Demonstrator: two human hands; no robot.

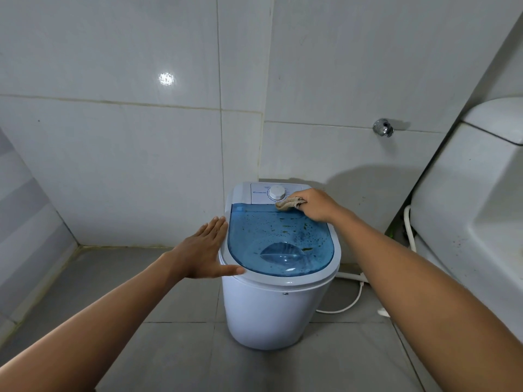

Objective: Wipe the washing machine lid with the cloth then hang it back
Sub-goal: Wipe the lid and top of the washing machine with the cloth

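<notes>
A small white washing machine point(271, 312) stands on the floor in the corner. Its translucent blue lid point(283, 236) is closed and speckled with dark spots and droplets. My right hand point(318, 206) grips a bunched beige cloth point(288, 205) and presses it on the lid's far right edge, just below the white dial point(276, 192). My left hand point(202, 250) is flat with fingers together and thumb out, resting against the machine's left rim.
Grey tiled walls close in behind and to the left. A white basin point(467, 222) juts out at the right. A chrome wall tap point(383, 127) sits above the machine. A white hose and cord point(356, 295) trail on the floor to its right.
</notes>
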